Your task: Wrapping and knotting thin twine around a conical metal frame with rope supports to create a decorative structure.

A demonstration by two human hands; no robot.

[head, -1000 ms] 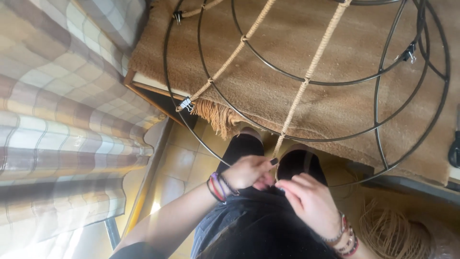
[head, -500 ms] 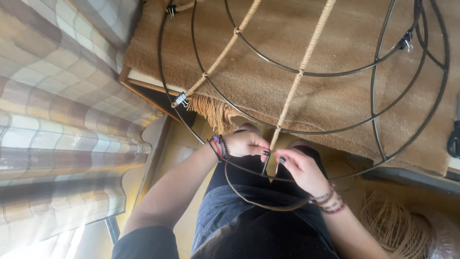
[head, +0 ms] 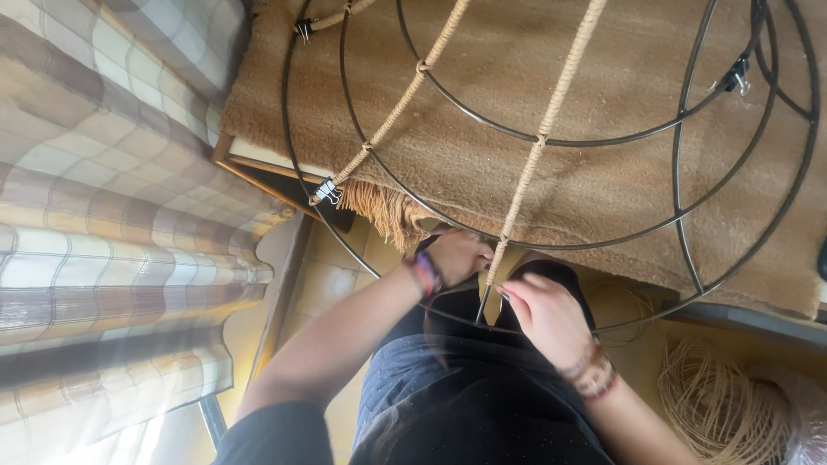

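Both hands have come up to the foot of one wrapped rib and closed in on it since half a second ago.

Nearest, the left hand (head: 457,256) and right hand (head: 547,314) pinch the cord (head: 493,274) at the wire frame's (head: 551,250) bottom ring, fingers curled almost shut. Two ribs (head: 551,120) look wrapped in cord; the dark ribs on the right are bare, so most wrapping seems left. A loose cord coil (head: 719,405) lies low right. Further off, binder clips (head: 326,190), the fringed brown rug (head: 534,77) and the checked curtain (head: 112,198).
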